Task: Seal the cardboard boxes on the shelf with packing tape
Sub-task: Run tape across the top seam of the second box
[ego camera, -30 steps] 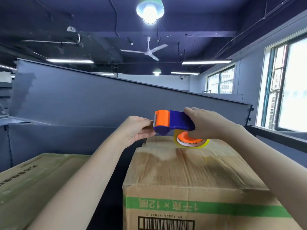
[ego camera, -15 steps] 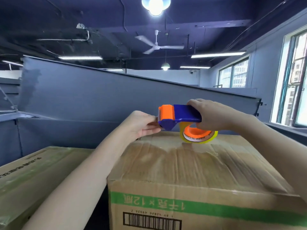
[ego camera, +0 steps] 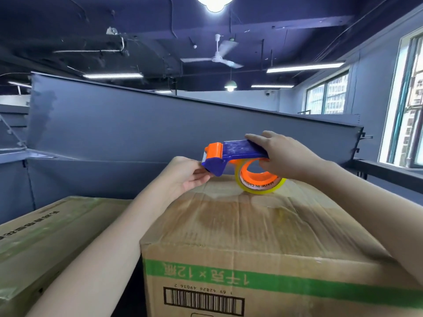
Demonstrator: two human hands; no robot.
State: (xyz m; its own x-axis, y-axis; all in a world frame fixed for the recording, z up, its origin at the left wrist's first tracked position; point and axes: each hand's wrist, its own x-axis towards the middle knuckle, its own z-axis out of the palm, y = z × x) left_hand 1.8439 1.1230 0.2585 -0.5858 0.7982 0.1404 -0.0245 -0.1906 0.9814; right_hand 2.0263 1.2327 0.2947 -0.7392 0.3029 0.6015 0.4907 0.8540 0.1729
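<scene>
Fingers (ego camera: 255,138) of the right hand (ego camera: 288,156) clasp the tape dispenser (ego camera: 235,150); the left hand (ego camera: 185,173) pinches its nose, likely freeing tape for the cardboard box (ego camera: 251,227) just beneath them.

Warehouse: grey shelving (ego camera: 160,124), stacked cartons (ego camera: 263,225), exposed ceiling ducts (ego camera: 91,45).

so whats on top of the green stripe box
A blue tape dispenser, its roll resting near the far edge. The right hand grips it, the left hand pinches its nose. The box top under the roll is hidden.
</scene>
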